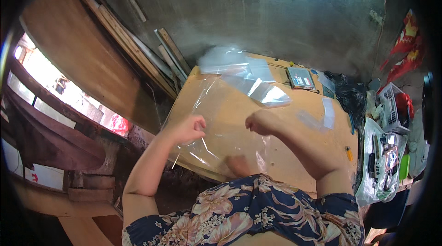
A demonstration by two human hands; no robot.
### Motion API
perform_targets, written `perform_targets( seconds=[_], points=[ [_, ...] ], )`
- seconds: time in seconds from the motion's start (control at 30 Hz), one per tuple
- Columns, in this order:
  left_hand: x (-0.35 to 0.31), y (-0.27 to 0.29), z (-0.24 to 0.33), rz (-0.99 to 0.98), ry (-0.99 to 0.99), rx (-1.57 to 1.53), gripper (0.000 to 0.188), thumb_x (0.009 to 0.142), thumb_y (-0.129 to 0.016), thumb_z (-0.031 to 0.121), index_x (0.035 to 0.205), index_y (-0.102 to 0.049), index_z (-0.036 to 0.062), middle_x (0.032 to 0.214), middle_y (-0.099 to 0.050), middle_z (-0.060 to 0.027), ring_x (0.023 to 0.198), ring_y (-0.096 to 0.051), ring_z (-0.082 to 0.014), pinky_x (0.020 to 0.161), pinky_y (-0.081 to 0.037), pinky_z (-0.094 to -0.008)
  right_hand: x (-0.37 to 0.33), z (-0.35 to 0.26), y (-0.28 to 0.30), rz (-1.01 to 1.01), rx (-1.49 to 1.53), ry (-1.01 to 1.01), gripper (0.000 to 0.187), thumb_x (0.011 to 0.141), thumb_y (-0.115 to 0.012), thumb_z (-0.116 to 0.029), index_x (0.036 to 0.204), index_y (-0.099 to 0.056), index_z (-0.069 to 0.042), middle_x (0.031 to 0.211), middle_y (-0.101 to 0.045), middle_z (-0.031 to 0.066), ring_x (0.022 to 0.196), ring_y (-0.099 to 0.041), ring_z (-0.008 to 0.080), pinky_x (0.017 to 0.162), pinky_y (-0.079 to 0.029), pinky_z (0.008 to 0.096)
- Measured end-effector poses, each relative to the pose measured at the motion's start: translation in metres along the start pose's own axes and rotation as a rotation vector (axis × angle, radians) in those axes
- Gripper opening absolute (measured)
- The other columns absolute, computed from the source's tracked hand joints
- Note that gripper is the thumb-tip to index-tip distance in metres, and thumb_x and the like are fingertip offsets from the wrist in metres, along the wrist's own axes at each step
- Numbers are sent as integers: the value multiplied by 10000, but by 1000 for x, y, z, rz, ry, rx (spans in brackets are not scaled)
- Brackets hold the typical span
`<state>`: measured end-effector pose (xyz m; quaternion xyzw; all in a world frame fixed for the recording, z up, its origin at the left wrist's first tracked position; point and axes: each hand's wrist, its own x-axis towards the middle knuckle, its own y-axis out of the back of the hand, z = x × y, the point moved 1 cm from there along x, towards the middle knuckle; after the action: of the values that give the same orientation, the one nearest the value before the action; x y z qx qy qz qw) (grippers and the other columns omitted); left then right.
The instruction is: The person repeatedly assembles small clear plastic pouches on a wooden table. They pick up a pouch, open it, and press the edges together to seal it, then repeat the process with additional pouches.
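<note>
A clear plastic sheet or bag [220, 142] spreads over the wooden table between my hands, visible mainly by its glints and creases. My left hand [186, 130] is closed, thumb and fingers pinched on its left side. My right hand [262, 123] is also closed, fingers curled at the film's right side; the fingertips are partly hidden. Farther back on the table [308, 154] lie a pile of clear plastic sleeves [258, 68] and a shiny folded piece of film [271, 95].
A flat box or book [300, 78] lies near the wall, beside a black plastic bag [350, 93]. At right are a white basket [393, 108], a clear bag of small items [382, 163] and a small yellow-orange object [349, 154]. Wooden strips [171, 50] lean at the left.
</note>
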<state>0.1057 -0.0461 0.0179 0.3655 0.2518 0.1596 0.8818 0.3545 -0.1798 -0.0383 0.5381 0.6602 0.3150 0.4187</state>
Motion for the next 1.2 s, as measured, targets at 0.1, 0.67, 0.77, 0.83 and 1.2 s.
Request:
perform_targets(
  seconds=[0.1,0.67,0.77,0.83,1.2],
  points=[
    [1,39,-40,320,175,369,180,737,-667,149,911,-651,105,857,-656,-122,820,-642,-299,694,-501,-414,74,-10,12,99,-130,-103,123,765,-593,-109,875,-647,-115,900,-666,113,860,-635,303,719,-498,400],
    [16,-69,-160,457,141,661,250,826,-542,170,1059,-561,80,1028,-543,-118,760,-627,-310,630,-536,-425,224,37,-52,596,-79,-114,235,806,-606,-135,1039,-603,-105,1212,-535,135,1158,-484,323,925,-428,446],
    [42,-104,-162,489,211,696,358,838,-549,198,1179,-536,89,1067,-529,-166,796,-631,-315,646,-548,-423,204,73,-68,393,-206,-427,400,857,-559,-231,1246,-507,-158,1386,-390,122,1297,-343,340,993,-360,520],
    [56,-114,-154,344,299,539,436,851,-548,231,1257,-490,84,1093,-515,-187,836,-630,-325,685,-549,-416,181,98,-77,385,-326,-611,395,879,-519,-257,1258,-491,-153,1376,-394,130,1281,-358,367,972,-387,524],
    [57,-115,-96,278,289,404,692,809,-633,397,1374,-375,91,1324,-390,-207,1042,-550,-379,838,-498,-435,128,134,-90,211,-237,-419,188,850,-494,-159,892,-619,-24,855,-645,188,862,-650,357,713,-529,402]
  ],
)
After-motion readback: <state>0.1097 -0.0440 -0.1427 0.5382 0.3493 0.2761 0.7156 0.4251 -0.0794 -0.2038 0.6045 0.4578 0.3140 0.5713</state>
